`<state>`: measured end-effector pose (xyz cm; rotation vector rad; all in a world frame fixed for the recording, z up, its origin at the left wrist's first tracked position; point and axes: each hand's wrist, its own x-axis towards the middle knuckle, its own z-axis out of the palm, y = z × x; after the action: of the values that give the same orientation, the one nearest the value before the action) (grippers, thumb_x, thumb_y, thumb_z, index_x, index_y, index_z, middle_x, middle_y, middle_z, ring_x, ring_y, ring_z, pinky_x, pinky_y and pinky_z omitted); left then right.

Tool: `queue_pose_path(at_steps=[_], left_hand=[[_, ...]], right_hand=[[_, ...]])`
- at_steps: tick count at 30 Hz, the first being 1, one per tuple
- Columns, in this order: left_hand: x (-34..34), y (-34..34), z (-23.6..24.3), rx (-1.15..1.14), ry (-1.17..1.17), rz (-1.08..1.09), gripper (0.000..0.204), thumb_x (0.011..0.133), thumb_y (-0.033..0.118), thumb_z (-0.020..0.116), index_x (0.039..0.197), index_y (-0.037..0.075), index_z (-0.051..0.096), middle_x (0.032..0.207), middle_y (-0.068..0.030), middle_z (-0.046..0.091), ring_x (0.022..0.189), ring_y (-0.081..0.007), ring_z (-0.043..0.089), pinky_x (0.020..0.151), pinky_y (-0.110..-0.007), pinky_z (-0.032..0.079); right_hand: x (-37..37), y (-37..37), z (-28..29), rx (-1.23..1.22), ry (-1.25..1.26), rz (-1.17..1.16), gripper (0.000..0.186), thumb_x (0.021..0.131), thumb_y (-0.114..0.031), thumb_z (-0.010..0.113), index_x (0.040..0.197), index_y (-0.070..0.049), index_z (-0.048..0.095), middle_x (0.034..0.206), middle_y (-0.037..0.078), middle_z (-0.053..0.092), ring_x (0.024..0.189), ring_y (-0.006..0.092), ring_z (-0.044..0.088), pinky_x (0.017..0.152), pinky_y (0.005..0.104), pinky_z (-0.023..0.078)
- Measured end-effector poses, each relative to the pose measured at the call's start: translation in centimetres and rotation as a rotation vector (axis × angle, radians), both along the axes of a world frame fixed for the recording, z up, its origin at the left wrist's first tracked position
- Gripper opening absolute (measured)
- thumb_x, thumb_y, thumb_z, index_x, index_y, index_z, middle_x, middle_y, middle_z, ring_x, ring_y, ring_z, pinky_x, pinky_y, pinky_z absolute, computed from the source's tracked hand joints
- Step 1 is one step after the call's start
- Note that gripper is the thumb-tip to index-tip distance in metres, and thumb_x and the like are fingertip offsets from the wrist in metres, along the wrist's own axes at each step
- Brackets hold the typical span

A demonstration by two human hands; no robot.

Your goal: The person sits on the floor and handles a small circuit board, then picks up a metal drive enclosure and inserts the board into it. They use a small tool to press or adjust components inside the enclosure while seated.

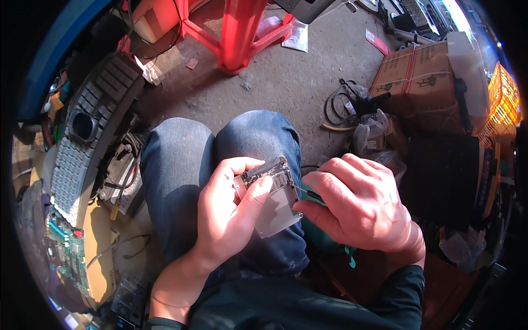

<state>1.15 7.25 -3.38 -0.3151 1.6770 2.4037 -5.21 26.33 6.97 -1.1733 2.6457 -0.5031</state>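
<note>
Above my thighs, my left hand [226,217] grips a thin grey metal drive casing [278,215], its thumb lying across a small dark circuit board [280,180]. The board covers only the far part of the casing; bare grey metal shows on the near part. My right hand [363,203] is closed round a slim screwdriver [312,194], whose handle is mostly hidden in the fingers. Its thin shaft points left, and the tip meets the right edge of the board and casing. Whether a screw sits under the tip is too small to tell.
Keyboards [74,159] are piled at the left, near a green circuit board [69,250]. A red plastic stool [234,41] stands ahead on the concrete floor. At the right are a strapped cardboard box [415,77], a yellow basket [503,99], black cables [338,104] and plastic bags [371,132].
</note>
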Motion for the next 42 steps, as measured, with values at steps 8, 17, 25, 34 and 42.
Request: queue_pose_path(at_steps=[8,17,25,34,42], left_hand=[[0.1,-0.1,0.0,0.017,-0.024,-0.012,0.021,0.099,0.007,0.061,0.117,-0.003,0.055,0.093,-0.0055,0.067,0.079,-0.0045,0.061,0.071,-0.020,0.050],[-0.2,0.0,0.8,0.084,-0.086,-0.017,0.023,0.099,0.007,0.061,0.119,-0.002,0.054,0.099,-0.0083,0.069,0.084,-0.0074,0.064,0.074,-0.023,0.053],[-0.3,-0.7,1.0,0.055,-0.145,-0.173,0.026,0.100,0.013,0.061,0.121,-0.001,0.054,0.092,-0.0012,0.063,0.081,-0.0017,0.055,0.071,-0.021,0.048],[0.3,-0.6,0.0,0.036,-0.132,-0.169,0.027,0.101,0.016,0.061,0.121,0.000,0.053,0.093,-0.0008,0.063,0.084,-0.0020,0.056,0.074,-0.022,0.048],[0.1,-0.1,-0.2,0.041,-0.035,-0.109,0.028,0.101,0.015,0.060,0.122,-0.001,0.053,0.099,-0.0033,0.064,0.089,-0.0044,0.059,0.080,-0.024,0.050]], right_hand=[[-0.1,-0.2,0.1,0.051,-0.035,-0.003,0.022,0.072,-0.003,0.078,0.082,-0.003,0.059,0.073,0.009,0.057,0.061,0.0255,0.058,0.052,0.0342,0.047],[-0.4,-0.1,-0.3,0.050,0.037,-0.001,0.025,0.072,-0.014,0.082,0.074,-0.007,0.058,0.065,0.004,0.055,0.056,0.0226,0.057,0.049,0.0323,0.045],[0.2,-1.7,0.6,-0.001,0.050,-0.048,0.018,0.073,-0.008,0.074,0.078,-0.006,0.056,0.071,0.007,0.054,0.064,0.0264,0.058,0.057,0.0365,0.047],[0.3,-2.4,0.9,0.018,0.037,-0.046,0.020,0.074,-0.009,0.075,0.079,-0.006,0.056,0.071,0.008,0.056,0.067,0.0288,0.059,0.060,0.0387,0.046],[0.4,-1.7,-0.2,-0.028,0.075,-0.040,0.021,0.074,-0.009,0.075,0.071,-0.007,0.055,0.064,0.007,0.053,0.058,0.0268,0.057,0.056,0.0371,0.046]])
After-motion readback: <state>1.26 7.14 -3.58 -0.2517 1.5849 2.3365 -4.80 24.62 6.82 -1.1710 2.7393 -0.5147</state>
